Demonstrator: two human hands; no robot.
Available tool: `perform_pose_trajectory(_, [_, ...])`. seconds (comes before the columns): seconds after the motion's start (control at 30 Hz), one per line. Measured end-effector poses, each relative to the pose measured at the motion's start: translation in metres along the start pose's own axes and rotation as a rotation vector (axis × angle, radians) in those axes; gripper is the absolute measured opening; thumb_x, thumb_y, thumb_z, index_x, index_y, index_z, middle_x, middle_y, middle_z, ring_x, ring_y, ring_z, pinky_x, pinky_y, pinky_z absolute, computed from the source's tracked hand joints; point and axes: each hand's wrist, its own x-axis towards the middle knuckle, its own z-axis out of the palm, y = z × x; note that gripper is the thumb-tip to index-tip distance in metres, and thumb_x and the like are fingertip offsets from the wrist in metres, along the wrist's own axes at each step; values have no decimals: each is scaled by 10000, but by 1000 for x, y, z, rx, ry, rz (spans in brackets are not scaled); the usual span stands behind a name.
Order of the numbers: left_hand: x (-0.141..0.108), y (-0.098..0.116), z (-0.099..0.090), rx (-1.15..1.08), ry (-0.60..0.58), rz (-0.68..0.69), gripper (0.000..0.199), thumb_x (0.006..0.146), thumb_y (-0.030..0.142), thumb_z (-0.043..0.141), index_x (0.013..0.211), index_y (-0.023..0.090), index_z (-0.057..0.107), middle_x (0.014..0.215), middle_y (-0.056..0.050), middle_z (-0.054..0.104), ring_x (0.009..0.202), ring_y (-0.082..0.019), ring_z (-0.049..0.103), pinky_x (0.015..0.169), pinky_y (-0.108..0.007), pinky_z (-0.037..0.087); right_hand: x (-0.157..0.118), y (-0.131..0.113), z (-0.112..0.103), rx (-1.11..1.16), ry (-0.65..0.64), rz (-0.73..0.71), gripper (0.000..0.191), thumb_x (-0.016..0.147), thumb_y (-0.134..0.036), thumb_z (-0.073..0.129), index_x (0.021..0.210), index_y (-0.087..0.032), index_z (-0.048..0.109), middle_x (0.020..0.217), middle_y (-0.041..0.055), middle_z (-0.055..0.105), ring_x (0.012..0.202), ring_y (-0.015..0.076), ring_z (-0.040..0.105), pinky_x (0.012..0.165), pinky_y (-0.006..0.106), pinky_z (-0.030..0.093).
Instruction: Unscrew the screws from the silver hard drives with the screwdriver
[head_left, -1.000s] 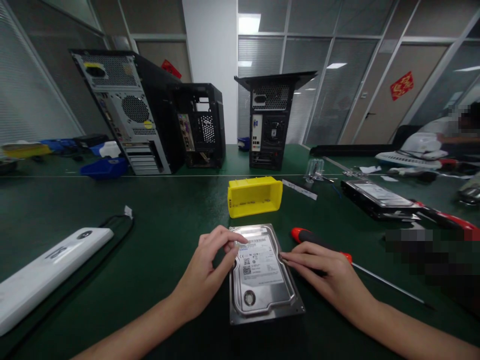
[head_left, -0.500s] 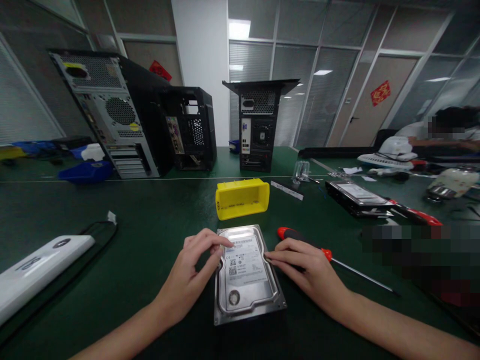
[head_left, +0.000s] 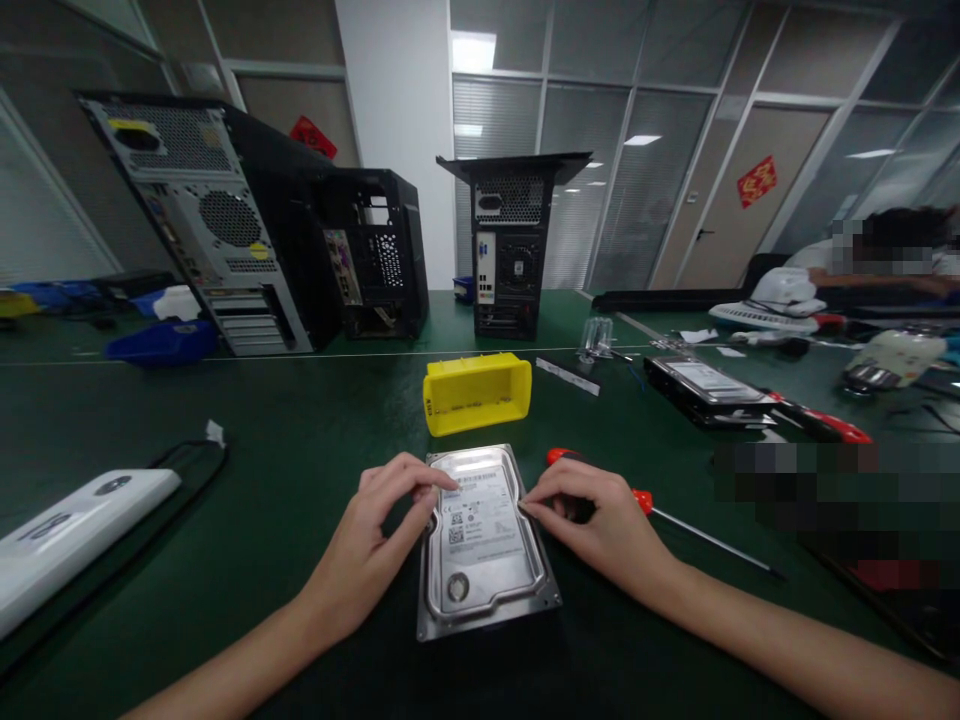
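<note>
A silver hard drive (head_left: 487, 575) with a white printed label lies label side up in front of me, one short edge toward me. At its left edge, my left hand (head_left: 394, 515) has the thumb at the side and the index finger bent over the label. The other fingers of that hand are curled. My right hand (head_left: 600, 505) pinches at the notch in the drive's right edge, thumb and index fingertips together. Beneath and behind this hand lies a screwdriver (head_left: 716, 535) with a red and black handle, partly hidden.
Just beyond the drive stands a yellow bin (head_left: 480, 395) with small bits inside. A white power strip (head_left: 82, 535) lies at left. Computer cases (head_left: 281, 220) stand at the back. To the right are another drive (head_left: 709, 385), red-handled pliers (head_left: 821, 415) and a person (head_left: 877, 260).
My right thumb and index finger have come closer together at the drive's right edge. The left hand keeps its pose on the drive. The whole view has shifted slightly.
</note>
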Motion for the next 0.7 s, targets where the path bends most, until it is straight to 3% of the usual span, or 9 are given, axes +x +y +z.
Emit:
perform_pose_trajectory(0.23, [0,-3,2,7,0,10,204,936,283,396,980,261,594,951,1,584,928,-194,521,803,-327,347,-2,1,-1,28,-29,41,130,796,-241,632,855,-206,742,786,25,657,663,108,575,560,235,425])
perform_pose_trajectory(0.7, [0,-3,1,-14,-8,17,200,931,271,398,978,241,591,932,-10,585,906,-190,510,809,-335,345,-4,4,-3,92,-77,43,176,841,-257,580,926,-234,733,874,30,692,786,135,623,678,265,488])
